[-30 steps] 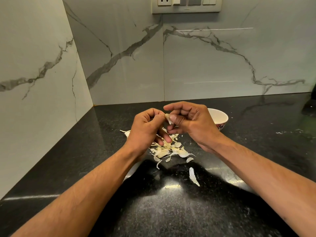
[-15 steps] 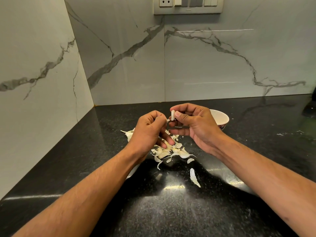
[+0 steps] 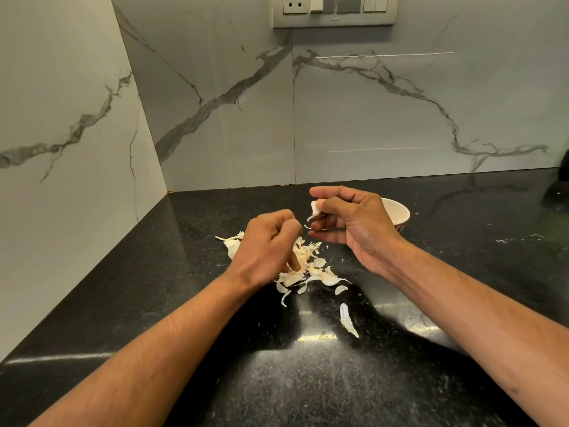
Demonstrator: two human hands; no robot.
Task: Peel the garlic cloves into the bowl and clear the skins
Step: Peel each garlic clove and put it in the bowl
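At the far left a marble wall point(image 3: 61, 124) meets the back wall point(image 3: 400, 118) at a corner, and the black surface point(image 3: 308, 380) runs out from both. A garlic head point(image 3: 232, 243), partly hidden, lies on the surface just left of the left hand point(image 3: 266, 248). That hand hangs over the skins point(image 3: 308, 269) with its fingers curled toward the palm; they are blurred, and I cannot tell whether they pinch anything. The skins lie in a loose heap under and just right of it, with 1 long skin point(image 3: 348, 320) apart from the heap, nearer the camera. Right of the left hand, and apart from it, the right hand point(image 3: 354, 226) is raised above the surface and pinches a clove point(image 3: 314, 208) between thumb and forefinger, the other fingers curled beneath. A thin scrap of skin shows just under the clove. The bowl point(image 3: 400, 212) stands on the surface behind the right hand, which hides most of it; its inside cannot be seen. High on the back wall is a switch plate point(image 3: 334, 10).
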